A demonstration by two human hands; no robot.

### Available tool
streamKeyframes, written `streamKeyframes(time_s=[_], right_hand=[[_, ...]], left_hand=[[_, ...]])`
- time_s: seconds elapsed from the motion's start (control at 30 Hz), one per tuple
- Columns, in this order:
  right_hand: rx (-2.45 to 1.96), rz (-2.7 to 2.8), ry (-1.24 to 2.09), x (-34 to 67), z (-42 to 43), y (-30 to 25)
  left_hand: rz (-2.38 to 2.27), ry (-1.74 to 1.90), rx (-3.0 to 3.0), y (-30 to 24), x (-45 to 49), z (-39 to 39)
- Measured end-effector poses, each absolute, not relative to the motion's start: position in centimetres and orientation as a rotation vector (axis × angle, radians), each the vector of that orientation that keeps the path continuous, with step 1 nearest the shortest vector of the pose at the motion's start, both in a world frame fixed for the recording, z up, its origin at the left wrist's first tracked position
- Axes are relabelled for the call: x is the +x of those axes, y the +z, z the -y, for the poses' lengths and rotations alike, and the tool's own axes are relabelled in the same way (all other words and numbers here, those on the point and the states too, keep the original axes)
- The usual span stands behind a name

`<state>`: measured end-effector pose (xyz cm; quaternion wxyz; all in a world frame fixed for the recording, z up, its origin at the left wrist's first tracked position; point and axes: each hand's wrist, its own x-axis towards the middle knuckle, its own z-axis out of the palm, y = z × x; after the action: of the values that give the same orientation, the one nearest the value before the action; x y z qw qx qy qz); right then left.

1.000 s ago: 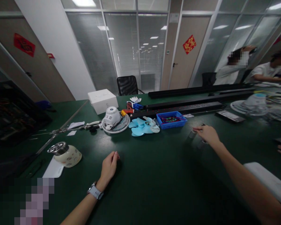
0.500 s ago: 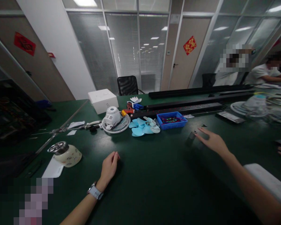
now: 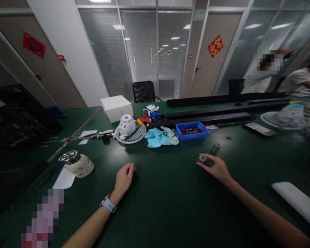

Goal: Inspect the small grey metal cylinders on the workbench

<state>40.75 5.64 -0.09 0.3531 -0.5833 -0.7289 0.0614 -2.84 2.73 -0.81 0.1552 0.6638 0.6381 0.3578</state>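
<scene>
My right hand [image 3: 215, 168] holds a small grey cylinder with a pale round end [image 3: 202, 158] between thumb and fingers, low over the green table [image 3: 160, 196]. Just behind those fingers a second small grey cylinder [image 3: 216, 148] stands upright on the tabletop, apart from the hand. A little dark flat piece [image 3: 229, 137] lies beyond it. My left hand [image 3: 124, 177], with a watch on the wrist, rests on the table with its fingers curled in; nothing shows in it. Nearest ahead of it are light blue fan blades [image 3: 156, 142].
At the back stand a white fan part [image 3: 126, 127], a white box [image 3: 117, 108], a blue tray [image 3: 193, 137] of wires and long black bars [image 3: 222, 100]. A cream pot [image 3: 81, 166] is left, a white panel [image 3: 294, 199] right. Other people are at the right.
My right hand has come left and nearer, away from the standing cylinder, and now has a cylinder in its fingers. My left hand stays put. The view has shifted slightly.
</scene>
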Motion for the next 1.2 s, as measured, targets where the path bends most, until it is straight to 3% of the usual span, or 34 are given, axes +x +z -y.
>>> streamKeyframes(time_s=[0.33, 0.87, 1.2], right_hand=[[-1.031, 2.090, 0.707, 22.7, -5.8, 0.3], [-1.003, 2.102, 0.738, 22.2, -6.1, -0.6], [-1.010, 2.111, 0.774, 22.2, -5.7, 0.3]], left_hand=[[-1.509, 1.141, 2.186, 0.5, 0.2, -1.9], [-1.465, 1.180, 2.297, 3.2, 3.0, -3.4], [-1.590, 0.870, 2.193, -0.5, -1.2, -1.7]])
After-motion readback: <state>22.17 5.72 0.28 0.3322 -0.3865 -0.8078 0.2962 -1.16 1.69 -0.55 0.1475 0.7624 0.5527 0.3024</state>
